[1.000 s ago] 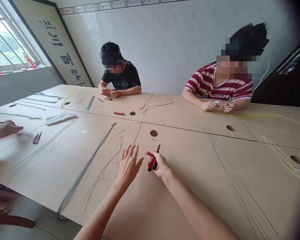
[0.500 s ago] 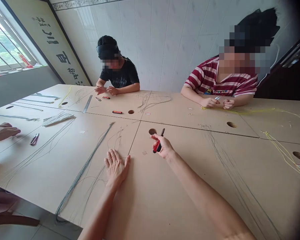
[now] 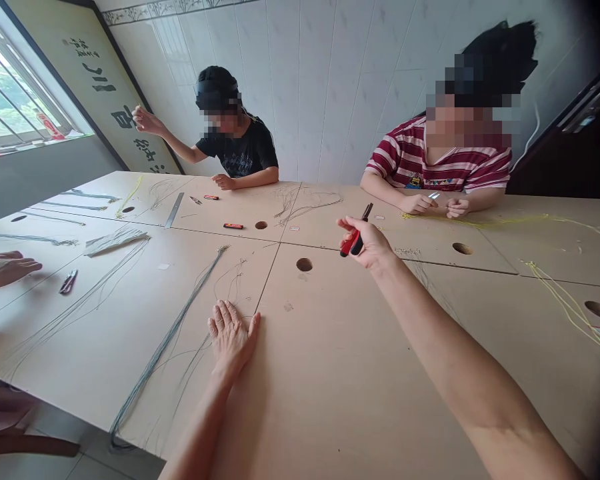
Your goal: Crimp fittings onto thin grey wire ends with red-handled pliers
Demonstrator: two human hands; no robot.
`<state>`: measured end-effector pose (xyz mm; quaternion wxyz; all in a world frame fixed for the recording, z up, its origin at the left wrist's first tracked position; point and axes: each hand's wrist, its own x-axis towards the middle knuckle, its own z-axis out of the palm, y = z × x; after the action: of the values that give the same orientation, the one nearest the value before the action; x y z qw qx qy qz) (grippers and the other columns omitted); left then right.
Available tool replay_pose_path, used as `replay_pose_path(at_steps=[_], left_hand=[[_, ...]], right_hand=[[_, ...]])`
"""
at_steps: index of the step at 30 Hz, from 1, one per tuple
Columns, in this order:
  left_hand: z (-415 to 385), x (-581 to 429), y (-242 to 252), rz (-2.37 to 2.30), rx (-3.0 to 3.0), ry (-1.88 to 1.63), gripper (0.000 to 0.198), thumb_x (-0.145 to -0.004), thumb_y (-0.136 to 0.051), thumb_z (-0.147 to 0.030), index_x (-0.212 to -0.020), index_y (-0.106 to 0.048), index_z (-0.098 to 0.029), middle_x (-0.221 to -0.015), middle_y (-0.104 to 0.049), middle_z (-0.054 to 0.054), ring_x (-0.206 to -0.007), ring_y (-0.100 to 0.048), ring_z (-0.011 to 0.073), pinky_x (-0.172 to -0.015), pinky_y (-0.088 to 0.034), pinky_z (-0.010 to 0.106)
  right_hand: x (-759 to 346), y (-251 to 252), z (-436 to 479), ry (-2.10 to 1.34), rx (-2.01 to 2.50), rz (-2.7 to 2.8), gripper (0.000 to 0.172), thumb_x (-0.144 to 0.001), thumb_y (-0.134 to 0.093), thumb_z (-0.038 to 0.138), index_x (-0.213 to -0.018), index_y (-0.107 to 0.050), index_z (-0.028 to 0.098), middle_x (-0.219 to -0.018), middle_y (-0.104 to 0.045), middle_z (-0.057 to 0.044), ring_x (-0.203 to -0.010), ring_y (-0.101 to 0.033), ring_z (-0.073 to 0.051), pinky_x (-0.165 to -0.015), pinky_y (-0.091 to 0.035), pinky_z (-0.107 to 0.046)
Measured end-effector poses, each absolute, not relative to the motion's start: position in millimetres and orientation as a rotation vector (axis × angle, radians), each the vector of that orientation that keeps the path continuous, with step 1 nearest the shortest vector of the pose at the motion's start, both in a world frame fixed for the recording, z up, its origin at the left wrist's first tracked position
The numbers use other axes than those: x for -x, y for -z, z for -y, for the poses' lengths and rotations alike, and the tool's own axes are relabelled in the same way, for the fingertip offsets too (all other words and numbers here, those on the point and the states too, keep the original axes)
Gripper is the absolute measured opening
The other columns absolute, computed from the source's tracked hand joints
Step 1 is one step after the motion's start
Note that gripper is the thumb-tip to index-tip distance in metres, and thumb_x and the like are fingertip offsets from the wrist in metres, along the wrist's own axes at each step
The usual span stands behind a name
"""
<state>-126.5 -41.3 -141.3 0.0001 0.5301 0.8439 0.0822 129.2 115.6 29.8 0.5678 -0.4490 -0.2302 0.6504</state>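
My left hand [image 3: 231,339] lies palm down on the table [image 3: 300,373], fingers spread and holding nothing. Under and beside it run loose thin strands [image 3: 190,373], and left of it lies a long bundle of grey-green cords [image 3: 175,327]. Raised above the table on the right, my right hand [image 3: 373,245] is closed around red-and-black pliers [image 3: 353,241]. Their dark tip points up and away from me. The jaw details are too small to make out.
Across the table sit a person in black [image 3: 243,147] and a person in stripes [image 3: 440,157]. A co-worker's hand [image 3: 7,270] rests at the left edge near small snips [image 3: 69,282]. Round holes [image 3: 304,265], a ruler [image 3: 175,210] and yellow cords [image 3: 560,290] are also there.
My right hand has moved right and farther from me with the pliers. My left hand stays put. The person in black has raised one hand up to the side.
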Motion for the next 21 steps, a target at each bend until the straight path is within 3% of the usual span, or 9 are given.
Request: replay_pose_path(at_steps=[21], left_hand=[[41.1,123.7,130.0,-2.654,-1.651,-0.135,0.090,-0.090,-0.025,-0.061,-0.148,-0.021,0.007,-0.157,-0.020,0.024,-0.146,-0.014,0.0345,-0.118,-0.012,0.048]], right_hand=[[-187.9,-102.9,-137.4,-1.218,1.039,0.685,0.028,-0.091,-0.051,0.011,-0.064,-0.055,0.016,-0.069,-0.064,0.003,-0.041,-0.032,-0.002,-0.043,-0.034,-0.021]])
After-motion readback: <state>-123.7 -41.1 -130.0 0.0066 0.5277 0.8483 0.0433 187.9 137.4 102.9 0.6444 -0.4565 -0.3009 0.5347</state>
